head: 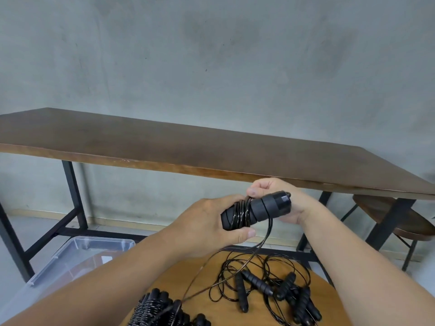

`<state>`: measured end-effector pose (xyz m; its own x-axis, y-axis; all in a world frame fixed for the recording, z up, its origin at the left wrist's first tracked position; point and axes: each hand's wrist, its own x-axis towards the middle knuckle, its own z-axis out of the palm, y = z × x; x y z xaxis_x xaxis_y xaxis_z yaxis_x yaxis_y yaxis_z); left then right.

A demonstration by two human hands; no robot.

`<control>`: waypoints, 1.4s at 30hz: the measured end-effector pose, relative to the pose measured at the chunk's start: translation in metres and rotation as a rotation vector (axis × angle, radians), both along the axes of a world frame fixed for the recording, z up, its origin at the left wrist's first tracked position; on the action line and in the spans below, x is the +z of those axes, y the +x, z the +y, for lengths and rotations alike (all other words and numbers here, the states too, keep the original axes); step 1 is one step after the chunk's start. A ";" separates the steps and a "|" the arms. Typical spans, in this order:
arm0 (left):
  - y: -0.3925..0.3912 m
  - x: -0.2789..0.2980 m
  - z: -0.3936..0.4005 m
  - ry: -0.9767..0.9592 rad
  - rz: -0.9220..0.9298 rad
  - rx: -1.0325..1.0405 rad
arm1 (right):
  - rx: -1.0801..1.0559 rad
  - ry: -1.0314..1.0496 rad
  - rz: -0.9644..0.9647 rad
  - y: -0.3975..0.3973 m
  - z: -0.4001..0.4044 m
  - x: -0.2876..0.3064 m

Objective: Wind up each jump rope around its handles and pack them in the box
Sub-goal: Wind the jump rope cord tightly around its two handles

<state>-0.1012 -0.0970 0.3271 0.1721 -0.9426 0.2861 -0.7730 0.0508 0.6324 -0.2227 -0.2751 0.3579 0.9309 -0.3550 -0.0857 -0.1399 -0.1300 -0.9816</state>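
Jump ropes [270, 287] are left tangled on the round wooden stool [226, 309], next to wound bundles [160, 308]. Higher up, paired handles [256, 209] are gripped by the left hand [211, 228], while cord gets pinched by the right hand [280, 196]. Clear box [77, 255] sits left, long table [211, 149] behind.

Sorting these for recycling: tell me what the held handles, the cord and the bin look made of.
Handles: matte black, probably foam or rubber. Cord: thin, glossy black, likely plastic-coated. Bin: translucent plastic; the floor shows through.
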 end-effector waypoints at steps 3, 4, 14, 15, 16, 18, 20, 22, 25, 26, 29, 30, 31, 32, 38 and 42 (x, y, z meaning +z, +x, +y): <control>-0.001 0.000 0.000 0.005 -0.019 0.009 | -0.017 0.225 -0.123 -0.002 0.003 -0.022; 0.000 0.000 0.000 0.006 -0.014 0.012 | -0.068 0.288 -0.152 -0.002 0.006 -0.027; 0.007 -0.016 -0.015 -0.077 0.172 0.102 | -0.248 0.490 -0.290 0.005 0.026 -0.060; 0.009 -0.017 -0.017 -0.089 0.190 0.105 | -0.255 0.508 -0.289 0.006 0.029 -0.064; 0.012 -0.018 -0.019 -0.105 0.213 0.111 | -0.264 0.522 -0.281 0.006 0.032 -0.067; 0.017 -0.019 -0.024 -0.125 0.249 0.125 | -0.282 0.518 -0.261 0.008 0.038 -0.074; 0.020 -0.022 -0.027 -0.124 0.246 0.122 | -0.310 0.461 -0.239 0.011 0.044 -0.076; 0.021 -0.027 -0.031 -0.116 0.225 0.133 | -0.332 0.376 -0.213 0.014 0.048 -0.077; 0.023 -0.031 -0.034 -0.088 0.160 0.186 | -0.320 0.205 -0.158 0.016 0.053 -0.076; 0.024 -0.032 -0.035 -0.075 0.118 0.208 | -0.308 0.150 -0.131 0.016 0.055 -0.075; 0.028 -0.033 -0.035 -0.021 -0.089 0.243 | -0.307 -0.035 0.007 0.016 0.059 -0.077; 0.029 -0.035 -0.036 0.005 -0.180 0.248 | -0.304 -0.120 0.066 0.015 0.060 -0.077; 0.030 -0.037 -0.036 0.030 -0.264 0.261 | -0.290 -0.208 0.121 0.015 0.061 -0.076; 0.032 -0.038 -0.036 0.050 -0.335 0.284 | -0.268 -0.293 0.168 0.014 0.063 -0.075; 0.032 -0.044 -0.040 0.145 -0.620 0.391 | -0.193 -0.653 0.334 0.014 0.068 -0.062; 0.037 -0.044 -0.040 0.172 -0.770 0.418 | -0.158 -0.818 0.413 0.010 0.065 -0.048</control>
